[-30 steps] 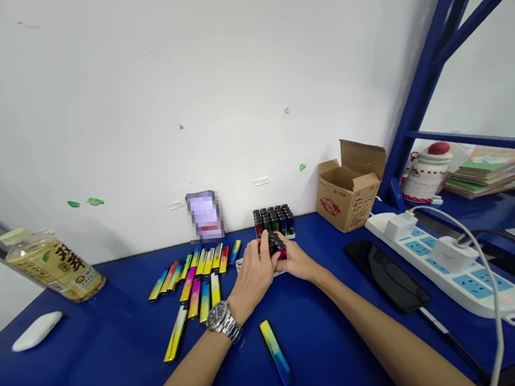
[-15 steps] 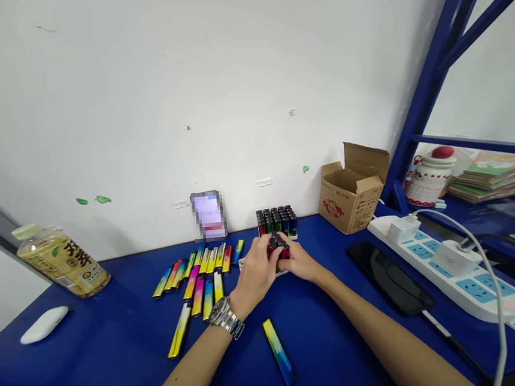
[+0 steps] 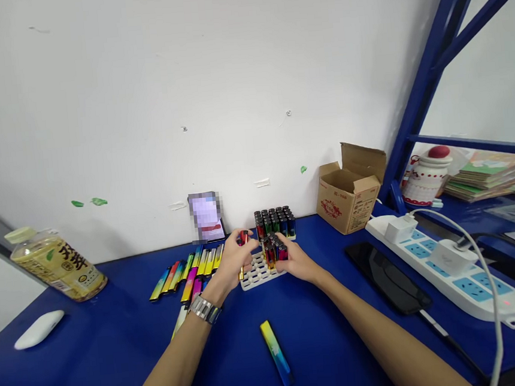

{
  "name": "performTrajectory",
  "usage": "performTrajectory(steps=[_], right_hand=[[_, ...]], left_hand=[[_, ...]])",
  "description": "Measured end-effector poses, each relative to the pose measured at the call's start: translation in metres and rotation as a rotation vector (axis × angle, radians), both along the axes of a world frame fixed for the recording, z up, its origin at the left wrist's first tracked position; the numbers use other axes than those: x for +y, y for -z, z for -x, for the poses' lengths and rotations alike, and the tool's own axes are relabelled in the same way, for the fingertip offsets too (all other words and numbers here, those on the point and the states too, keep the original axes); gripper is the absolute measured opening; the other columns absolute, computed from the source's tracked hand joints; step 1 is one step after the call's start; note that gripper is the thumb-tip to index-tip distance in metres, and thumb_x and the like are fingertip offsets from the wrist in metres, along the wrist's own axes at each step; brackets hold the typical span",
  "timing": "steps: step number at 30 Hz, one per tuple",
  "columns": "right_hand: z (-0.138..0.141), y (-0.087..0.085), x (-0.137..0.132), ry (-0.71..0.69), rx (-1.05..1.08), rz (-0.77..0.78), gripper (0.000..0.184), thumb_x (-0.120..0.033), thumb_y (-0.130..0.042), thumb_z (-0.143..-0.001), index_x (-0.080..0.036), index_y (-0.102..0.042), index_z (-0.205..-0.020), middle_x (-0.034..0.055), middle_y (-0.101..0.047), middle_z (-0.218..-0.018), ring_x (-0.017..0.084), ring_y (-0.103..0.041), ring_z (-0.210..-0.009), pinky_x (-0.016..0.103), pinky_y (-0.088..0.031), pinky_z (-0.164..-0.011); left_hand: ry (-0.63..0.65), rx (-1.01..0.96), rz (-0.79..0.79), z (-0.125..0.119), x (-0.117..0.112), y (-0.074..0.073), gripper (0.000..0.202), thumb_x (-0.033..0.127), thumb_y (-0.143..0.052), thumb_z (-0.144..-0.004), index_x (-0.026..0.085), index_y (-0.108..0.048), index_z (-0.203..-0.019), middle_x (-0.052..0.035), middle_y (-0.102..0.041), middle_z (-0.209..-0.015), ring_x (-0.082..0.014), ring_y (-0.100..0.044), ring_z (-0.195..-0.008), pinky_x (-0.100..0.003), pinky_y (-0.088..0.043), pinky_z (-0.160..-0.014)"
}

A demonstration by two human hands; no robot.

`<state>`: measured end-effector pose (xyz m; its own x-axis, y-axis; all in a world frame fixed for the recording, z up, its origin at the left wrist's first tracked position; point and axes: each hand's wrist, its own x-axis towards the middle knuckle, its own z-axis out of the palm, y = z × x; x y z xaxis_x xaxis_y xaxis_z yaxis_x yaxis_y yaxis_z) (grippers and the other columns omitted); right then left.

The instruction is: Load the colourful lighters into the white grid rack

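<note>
My left hand [image 3: 233, 260] pinches a slim red lighter [image 3: 244, 237] upright, dark end up, over the left side of a white perforated tray [image 3: 256, 275]. My right hand [image 3: 297, 260] wraps round a cluster of dark-topped, shiny lighters [image 3: 270, 253] standing at the tray's right side. Its thumb is at the front and its fingers are behind. Just beyond, a second block of upright lighters [image 3: 274, 218] stands packed in rows. Several yellow, pink and blue lighters [image 3: 188, 283] lie left of my left hand, which partly hides them. One yellow-blue lighter [image 3: 276, 353] lies alone in front.
A phone [image 3: 206, 216] leans against the wall. An open cardboard box [image 3: 350, 194] stands behind right, near a black phone [image 3: 386, 278] and a white power strip [image 3: 454, 278] with cables. At left are a drink bottle [image 3: 59, 264] and a white mouse-like object [image 3: 39, 330].
My left hand has moved left, away from my right hand, with a red lighter in it. More of the white tray now shows between the hands. My right hand remains at the cluster.
</note>
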<state>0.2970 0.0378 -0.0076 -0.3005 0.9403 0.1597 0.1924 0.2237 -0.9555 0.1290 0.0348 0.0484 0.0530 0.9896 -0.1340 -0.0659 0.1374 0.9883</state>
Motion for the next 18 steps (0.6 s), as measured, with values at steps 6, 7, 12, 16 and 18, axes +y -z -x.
performTrajectory(steps=[6, 7, 12, 16, 18], right_hand=[[-0.003, -0.001, 0.001, -0.002, 0.006, -0.063, 0.05, -0.013, -0.058, -0.053, -0.02, -0.053, -0.103, -0.0039, -0.055, -0.076, 0.013, -0.046, -0.063, 0.022, -0.038, -0.055], [-0.004, -0.001, 0.001, -0.001, 0.009, -0.055, 0.049, -0.013, -0.057, -0.052, -0.02, -0.053, -0.1, -0.0048, -0.053, -0.073, 0.012, -0.045, -0.061, 0.022, -0.037, -0.053], [-0.004, -0.005, -0.002, 0.044, 0.027, -0.062, 0.042, -0.013, -0.053, -0.049, -0.02, -0.05, -0.091, -0.0078, -0.046, -0.064, 0.01, -0.038, -0.055, 0.02, -0.032, -0.048], [-0.003, -0.008, -0.003, 0.058, -0.002, -0.067, 0.041, -0.011, -0.05, -0.049, -0.021, -0.049, -0.089, -0.0085, -0.045, -0.061, 0.01, -0.037, -0.054, 0.02, -0.031, -0.047], [-0.004, -0.008, -0.003, 0.047, -0.006, -0.066, 0.038, -0.011, -0.049, -0.048, -0.021, -0.049, -0.085, -0.0087, -0.043, -0.06, 0.01, -0.035, -0.054, 0.02, -0.03, -0.046]], left_hand=[[0.314, 0.648, -0.436, 0.001, 0.001, 0.006, 0.051, 0.035, -0.075, -0.062, 0.02, -0.057, -0.107, 0.0002, -0.066, -0.086, -0.0146, -0.058, -0.067, -0.026, -0.046, -0.061], [0.313, 0.701, -0.469, 0.0, 0.001, 0.006, 0.042, 0.034, -0.071, -0.067, 0.019, -0.058, -0.104, 0.0004, -0.066, -0.083, -0.0165, -0.059, -0.07, -0.027, -0.046, -0.064], [0.244, 0.765, -0.566, -0.009, -0.005, 0.01, 0.028, 0.033, -0.064, -0.076, 0.02, -0.061, -0.1, 0.0022, -0.066, -0.075, -0.016, -0.059, -0.069, -0.026, -0.045, -0.065], [0.152, 0.708, -0.6, -0.012, -0.006, 0.021, 0.028, 0.035, -0.063, -0.076, 0.02, -0.061, -0.099, 0.0024, -0.066, -0.076, -0.0149, -0.058, -0.07, -0.025, -0.046, -0.065], [0.113, 0.709, -0.639, -0.012, -0.006, 0.025, 0.027, 0.036, -0.066, -0.074, 0.02, -0.061, -0.096, 0.0014, -0.066, -0.078, -0.0153, -0.059, -0.071, -0.025, -0.046, -0.065]])
